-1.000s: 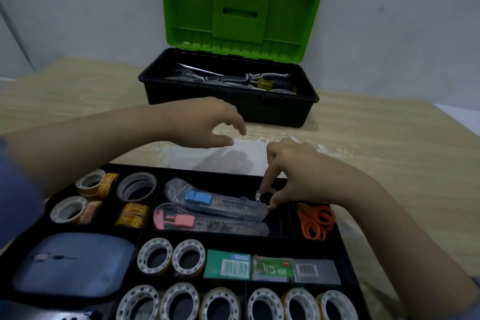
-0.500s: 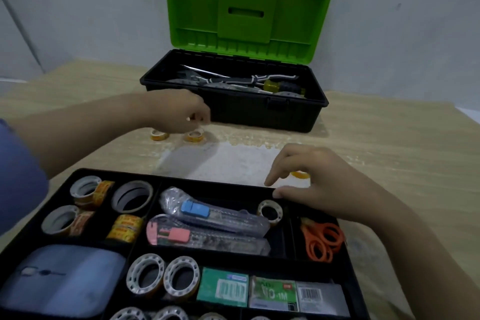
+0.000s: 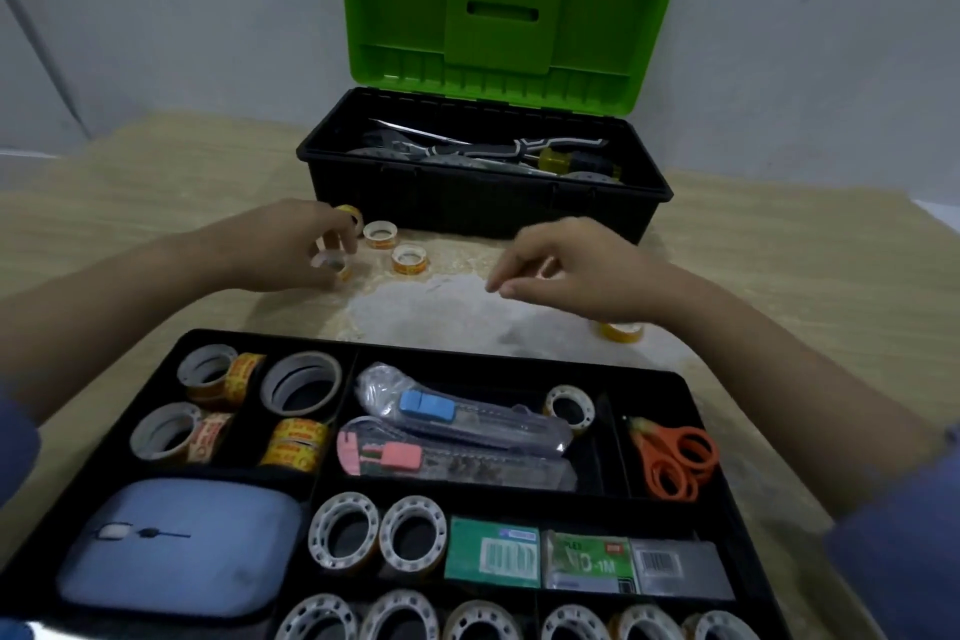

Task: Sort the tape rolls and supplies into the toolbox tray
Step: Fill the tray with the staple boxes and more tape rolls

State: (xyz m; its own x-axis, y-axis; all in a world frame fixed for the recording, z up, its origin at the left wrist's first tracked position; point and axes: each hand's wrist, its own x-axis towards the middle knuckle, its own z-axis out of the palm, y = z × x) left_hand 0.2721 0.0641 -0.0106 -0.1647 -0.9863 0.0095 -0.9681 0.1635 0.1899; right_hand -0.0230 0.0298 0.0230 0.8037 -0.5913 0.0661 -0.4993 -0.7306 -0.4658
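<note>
The black toolbox tray (image 3: 332, 340) lies in front of me, holding tape rolls, two utility knives, orange scissors (image 3: 675, 463), staple boxes and a blue mouse. A small clear tape roll (image 3: 570, 406) stands in its middle compartment beside the knives. My left hand (image 3: 291, 250) is over the table near the toolbox and pinches a small yellow-labelled tape roll (image 3: 331, 264); a second small roll (image 3: 349, 213) sits at its fingertips. My right hand (image 3: 576, 270) hovers above the table with loosely curled fingers, holding nothing.
Two small rolls (image 3: 381, 234) (image 3: 409, 259) lie on the wooden table right of my left hand. Another yellow roll (image 3: 622, 331) lies under my right wrist. The black toolbox (image 3: 483, 203) with its green lid (image 3: 511, 0) raised stands behind, tools inside.
My right hand let go of the small clear roll in the tray's middle compartment and lifted away toward the table. My left hand reached the loose rolls near the toolbox and took hold of one.
</note>
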